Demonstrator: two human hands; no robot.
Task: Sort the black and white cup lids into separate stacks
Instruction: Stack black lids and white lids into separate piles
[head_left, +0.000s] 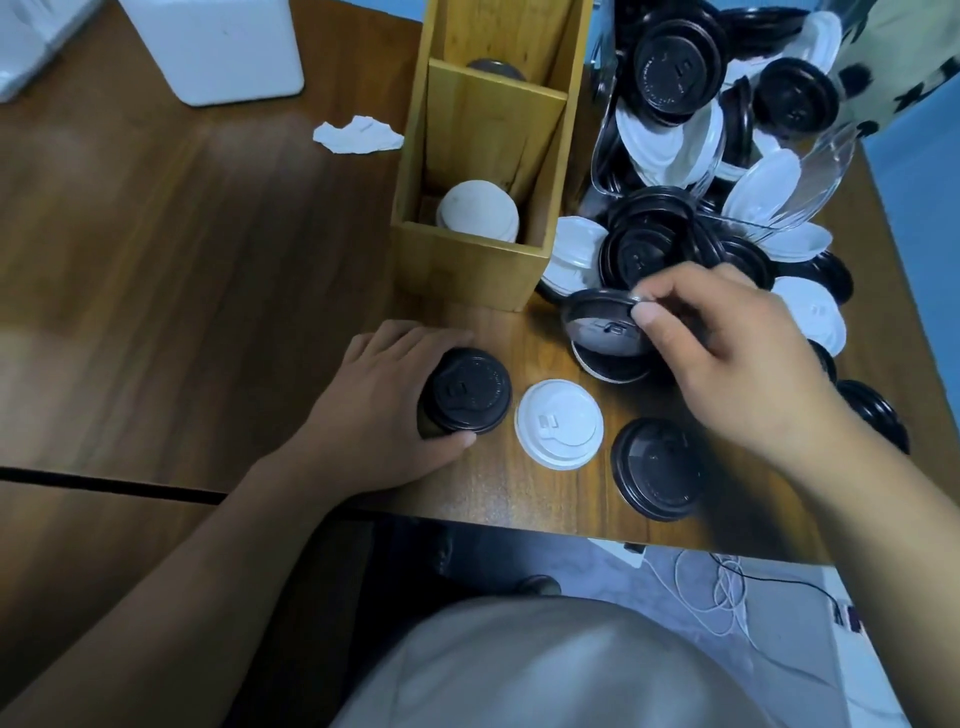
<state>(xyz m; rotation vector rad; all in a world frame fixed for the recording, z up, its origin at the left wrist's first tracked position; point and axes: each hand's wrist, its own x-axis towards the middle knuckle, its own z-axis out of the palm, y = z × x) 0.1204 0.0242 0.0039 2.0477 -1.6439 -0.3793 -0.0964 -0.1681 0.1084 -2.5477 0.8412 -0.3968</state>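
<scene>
Nearest the table edge lie two loose lids: a white lid (559, 424) and, to its right, a black lid (658, 467), both flat on the wooden table (208, 270) and apart from each other.

The left hand (374, 415) is wrapped around a short black stack (464, 392), fingers curled along its far side and thumb on the near side, steadying it upright on the table.

The right hand (727, 358) pinches the rim of a lifted black lid (605, 325) between thumb and forefinger, holding it tilted just above another lid on the table.

Handling notes: the lids appear to be thin moulded plastic, light and slightly flexible. Judged from their glossy surface, they may slip; a rim pinch, as shown, looks the most secure hold. Nested lids may cling together and lift as a pair.

Beyond the hands, a wooden organiser (483, 156) holds a white stack (478, 210) in its near compartment. To its right, the mixed pile (701, 208) of black and white lids spills from a tipped clear container (826, 176).
</scene>
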